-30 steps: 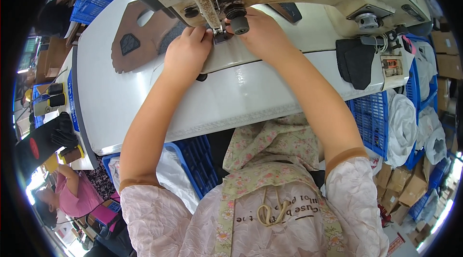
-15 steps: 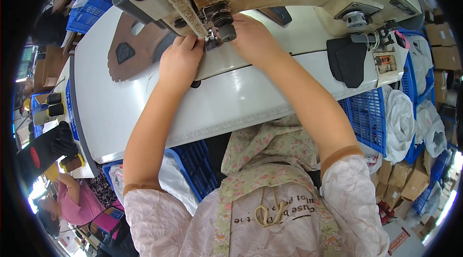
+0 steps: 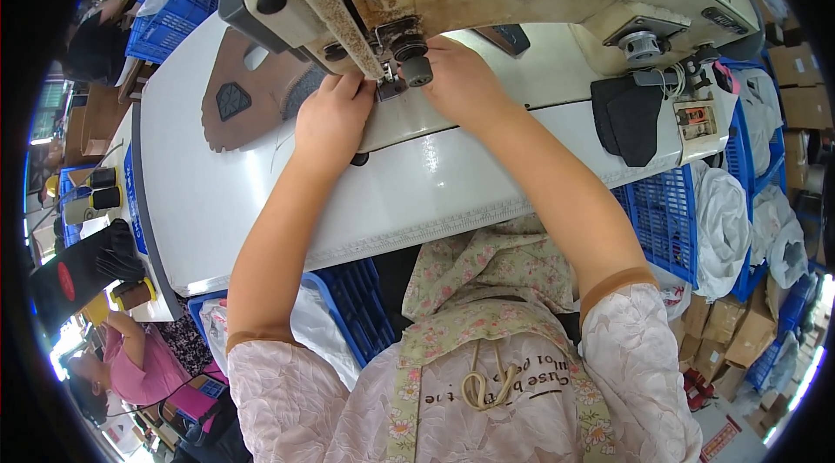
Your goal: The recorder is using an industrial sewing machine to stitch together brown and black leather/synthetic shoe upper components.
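A beige sewing machine [image 3: 539, 6] with brown stains reaches over the white table [image 3: 417, 193]. At its left end is the presser foot [image 3: 389, 87], with a dark round knob beside it. My left hand [image 3: 333, 119] is closed just left of the foot, its fingers bent against the edge of a brown panel [image 3: 252, 85] that carries dark grey patches. My right hand [image 3: 461, 85] is closed to the right of the foot, behind the knob. The machine head hides its fingertips and whatever they hold.
Black cut pieces [image 3: 624, 119] lie at the table's right, and a dark piece [image 3: 504, 39] lies behind the machine arm. Blue crates [image 3: 661, 215] with white bags stand at the right. Thread spools [image 3: 104, 187] stand at the far left. A person in pink [image 3: 143, 363] sits at lower left.
The whole view has shifted slightly, so the machine and table sit a little lower and further right. Both hands keep their places beside the presser foot.
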`<state>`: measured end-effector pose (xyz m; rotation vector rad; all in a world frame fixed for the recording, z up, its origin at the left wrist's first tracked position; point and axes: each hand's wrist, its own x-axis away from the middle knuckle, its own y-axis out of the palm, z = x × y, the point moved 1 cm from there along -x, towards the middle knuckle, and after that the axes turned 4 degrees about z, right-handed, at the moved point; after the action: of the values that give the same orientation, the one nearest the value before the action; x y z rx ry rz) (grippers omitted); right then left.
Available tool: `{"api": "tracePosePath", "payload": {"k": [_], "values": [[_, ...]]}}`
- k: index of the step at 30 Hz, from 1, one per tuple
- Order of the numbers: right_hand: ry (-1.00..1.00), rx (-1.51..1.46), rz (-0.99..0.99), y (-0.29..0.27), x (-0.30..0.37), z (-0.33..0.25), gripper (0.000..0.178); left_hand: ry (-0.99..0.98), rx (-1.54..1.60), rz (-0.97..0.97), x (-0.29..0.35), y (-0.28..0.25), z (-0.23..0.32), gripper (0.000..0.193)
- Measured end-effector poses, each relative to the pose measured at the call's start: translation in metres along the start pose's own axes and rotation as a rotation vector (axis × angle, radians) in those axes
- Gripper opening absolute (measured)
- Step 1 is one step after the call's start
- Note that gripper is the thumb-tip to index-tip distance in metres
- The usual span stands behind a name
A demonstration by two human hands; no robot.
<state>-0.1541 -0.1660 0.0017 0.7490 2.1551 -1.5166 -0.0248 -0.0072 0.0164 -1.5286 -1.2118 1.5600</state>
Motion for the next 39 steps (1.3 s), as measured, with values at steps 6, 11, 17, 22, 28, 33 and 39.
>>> {"api": "tracePosePath", "payload": {"k": [6, 11, 17, 22, 28, 33, 39], "values": [[0.007, 0.037, -0.029, 0.0005, -0.0005, -0.0001, 0.02, -0.003, 0.012, 0.005, 0.0001, -0.0004, -0.0001, 0.028], [0.014, 0.034, -0.002, 0.0024, 0.0012, 0.0004, 0.02, -0.01, 0.005, -0.016, 0.0009, 0.0, 0.0009, 0.029], [0.044, -0.007, 0.006, 0.0018, 0.0011, -0.0017, 0.02, -0.001, 0.006, 0.008, 0.002, 0.0006, -0.0003, 0.029], [0.011, -0.002, -0.003, 0.0016, -0.0001, 0.0008, 0.02, -0.016, -0.003, -0.006, 0.0003, -0.0004, 0.0016, 0.029], [0.01, -0.007, -0.009, 0.0024, -0.0006, 0.0008, 0.02, -0.007, 0.015, 0.011, 0.0016, 0.0013, -0.0005, 0.028], [0.002, 0.012, 0.001, 0.0043, 0.001, 0.0018, 0.02, -0.02, 0.005, 0.003, 0.0021, 0.0038, -0.0005, 0.029], [0.003, -0.005, -0.004, 0.0038, 0.0011, 0.0011, 0.021, -0.018, 0.02, 0.029, 0.0022, 0.0014, -0.0003, 0.028]]}}
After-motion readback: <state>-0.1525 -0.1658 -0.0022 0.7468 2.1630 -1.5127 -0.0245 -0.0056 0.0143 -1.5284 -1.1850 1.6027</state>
